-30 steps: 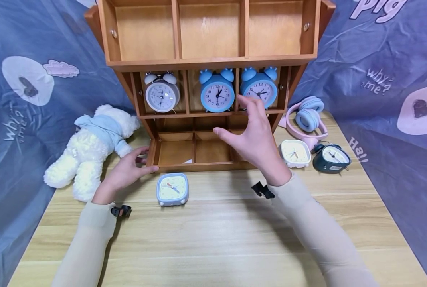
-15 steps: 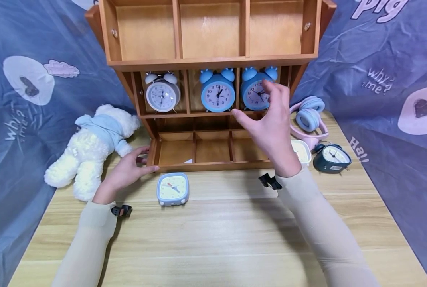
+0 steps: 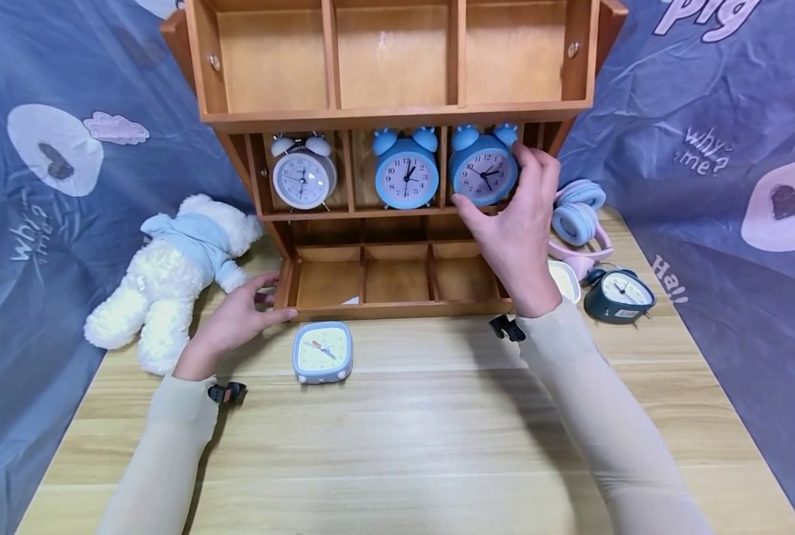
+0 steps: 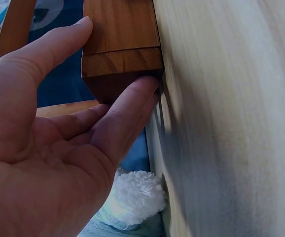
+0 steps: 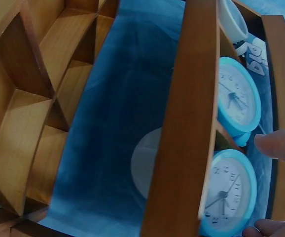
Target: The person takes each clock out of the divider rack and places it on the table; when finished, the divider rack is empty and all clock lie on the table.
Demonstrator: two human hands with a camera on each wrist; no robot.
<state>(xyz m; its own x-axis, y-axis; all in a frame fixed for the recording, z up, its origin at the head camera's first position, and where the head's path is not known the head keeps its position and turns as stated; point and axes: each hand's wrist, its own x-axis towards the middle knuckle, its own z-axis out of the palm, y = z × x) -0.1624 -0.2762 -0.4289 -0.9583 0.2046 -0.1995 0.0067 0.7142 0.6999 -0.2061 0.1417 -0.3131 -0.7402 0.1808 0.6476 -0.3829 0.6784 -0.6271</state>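
Note:
In the head view, my left hand (image 3: 240, 316) holds the front left corner of the brown wooden shelf (image 3: 397, 308). In the left wrist view its thumb lies on top of the wood and its fingers press the end and underside. My right hand (image 3: 521, 223) is at the blue twin-bell alarm clock (image 3: 484, 178) in the middle tier's right compartment. Its curved fingers go round the clock's right edge, and the thumb is by the lower left rim. Left of it stand a second blue alarm clock (image 3: 406, 178) and a white alarm clock (image 3: 302, 178).
A blue square clock (image 3: 322, 353) lies on the table before the shelf. At the left is a white teddy bear (image 3: 170, 279). Headphones (image 3: 578, 215), a dark green clock (image 3: 618, 296) and a partly hidden white clock (image 3: 565, 281) sit at the right.
My right hand has moved rightward, from between the two blue clocks, across the right one's face to its right edge. My left hand has stayed on the shelf corner.

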